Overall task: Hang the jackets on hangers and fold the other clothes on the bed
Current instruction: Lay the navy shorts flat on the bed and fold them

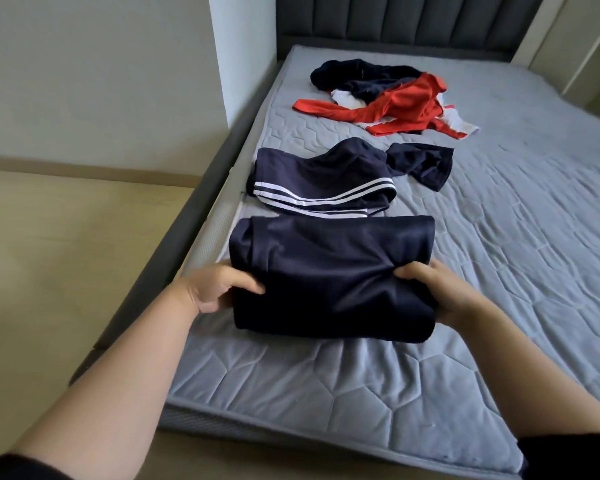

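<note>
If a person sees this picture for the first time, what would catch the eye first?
First, the folded navy garment at the near end of the grey mattress, gripped at its sides by the left hand and the right hand. Next, the red and white heap of loose clothes, tangled with dark pieces, lies far up the mattress.
</note>
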A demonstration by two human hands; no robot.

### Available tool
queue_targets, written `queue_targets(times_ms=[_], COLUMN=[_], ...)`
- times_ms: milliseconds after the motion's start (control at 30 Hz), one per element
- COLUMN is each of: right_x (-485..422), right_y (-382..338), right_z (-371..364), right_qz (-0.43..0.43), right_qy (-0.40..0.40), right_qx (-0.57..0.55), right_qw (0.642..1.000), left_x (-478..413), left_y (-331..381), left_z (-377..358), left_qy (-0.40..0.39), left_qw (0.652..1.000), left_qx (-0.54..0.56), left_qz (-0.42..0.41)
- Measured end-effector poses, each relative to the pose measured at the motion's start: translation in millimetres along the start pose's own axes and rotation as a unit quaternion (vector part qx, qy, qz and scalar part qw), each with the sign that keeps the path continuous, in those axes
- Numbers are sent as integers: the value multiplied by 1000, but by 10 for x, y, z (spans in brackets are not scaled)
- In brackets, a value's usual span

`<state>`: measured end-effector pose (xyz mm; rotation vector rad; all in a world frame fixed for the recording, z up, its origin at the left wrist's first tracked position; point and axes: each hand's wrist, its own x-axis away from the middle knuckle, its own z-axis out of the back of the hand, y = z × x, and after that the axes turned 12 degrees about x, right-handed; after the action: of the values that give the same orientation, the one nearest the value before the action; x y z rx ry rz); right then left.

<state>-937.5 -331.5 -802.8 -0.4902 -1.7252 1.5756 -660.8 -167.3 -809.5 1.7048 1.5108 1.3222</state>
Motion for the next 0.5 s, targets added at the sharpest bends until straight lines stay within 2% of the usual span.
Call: queue_targets(times_ms=[100, 200, 300, 367, 433, 500], right_x=[41, -32, -185, -314, -394, -396], right_y=[-32, -1, 47, 117, 212, 339], right_z=[89, 146, 130, 137, 141, 136], right_qz=[-46, -78, -44, -20, -50, -117], right_qy=[-48, -21, 76, 110, 103, 61], right_qx=[20, 40, -37, -62, 13, 108], right_qw=[998, 996, 995, 992, 993, 985], left_x=[23, -56, -238, -366, -466, -505], left_y=[-127, -226, -237, -228, -294, -391], left_z=[-38, -137, -149, -113, -56, -26], left_qy=[-27, -10, 116, 200, 230, 235], left_qw=[996, 997, 985, 964, 953, 963], left_qx=[40, 76, 74, 109, 166, 132], left_qz=[69, 13, -103, -139, -104, -15])
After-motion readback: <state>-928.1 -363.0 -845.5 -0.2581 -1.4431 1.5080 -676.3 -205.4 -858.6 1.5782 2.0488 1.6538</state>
